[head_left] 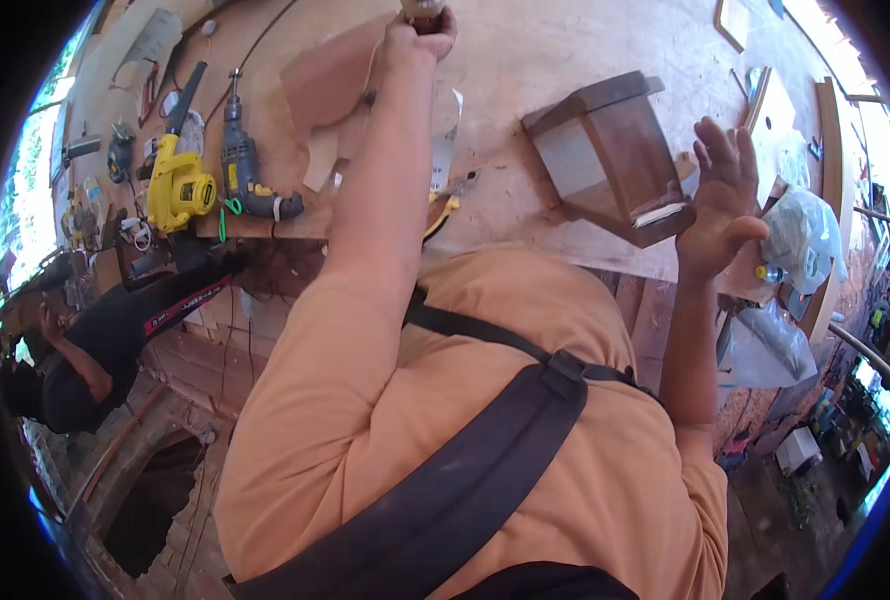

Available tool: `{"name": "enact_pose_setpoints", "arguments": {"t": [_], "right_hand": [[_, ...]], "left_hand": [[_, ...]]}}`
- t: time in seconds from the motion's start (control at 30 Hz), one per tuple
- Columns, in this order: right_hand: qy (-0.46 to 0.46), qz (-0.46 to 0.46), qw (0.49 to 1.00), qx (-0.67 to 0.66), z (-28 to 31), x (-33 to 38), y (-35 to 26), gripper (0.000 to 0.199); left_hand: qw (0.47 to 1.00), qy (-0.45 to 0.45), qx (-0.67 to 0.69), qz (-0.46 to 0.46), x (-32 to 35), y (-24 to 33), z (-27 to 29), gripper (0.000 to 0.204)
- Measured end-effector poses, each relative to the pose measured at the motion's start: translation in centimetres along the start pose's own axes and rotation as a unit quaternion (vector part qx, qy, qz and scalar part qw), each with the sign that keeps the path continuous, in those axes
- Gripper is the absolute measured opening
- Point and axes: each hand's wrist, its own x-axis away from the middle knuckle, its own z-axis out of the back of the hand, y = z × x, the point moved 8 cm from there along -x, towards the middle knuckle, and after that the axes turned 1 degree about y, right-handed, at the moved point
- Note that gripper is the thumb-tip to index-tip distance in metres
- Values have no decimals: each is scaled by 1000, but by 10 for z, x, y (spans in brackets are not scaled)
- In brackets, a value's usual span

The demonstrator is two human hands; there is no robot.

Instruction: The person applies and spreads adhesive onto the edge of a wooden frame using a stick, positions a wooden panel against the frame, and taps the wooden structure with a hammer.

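My left hand (417,42) reaches to the far side of the workbench, its fingers closed round a pale, rounded object (423,7) that the top edge cuts off. What kind of thing it is I cannot make out. My right hand (722,205) is raised with fingers apart and nothing in it, beside the right end of a dark brown wooden box-like piece (625,150). That piece lies tilted on the bench and has a pale grey panel in one side. Whether the hand touches it I cannot tell.
A yellow blower (179,186) and a grey power drill (243,165) lie on the workbench (505,60) at left. Yellow-handled pliers (447,210) are near its front edge. Plastic bags (803,235) sit at right. Another person (85,350) in dark clothes is at far left.
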Motion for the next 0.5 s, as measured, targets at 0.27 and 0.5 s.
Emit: {"name": "enact_pose_setpoints", "arguments": {"t": [0.27, 0.5], "right_hand": [[0, -24, 1000, 20, 0, -3, 2, 115], [-10, -25, 1000, 10, -1, -1, 3, 115]], "left_hand": [[997, -26, -74, 1, -33, 13, 29, 22], [986, -80, -144, -10, -17, 25, 25, 22]]}}
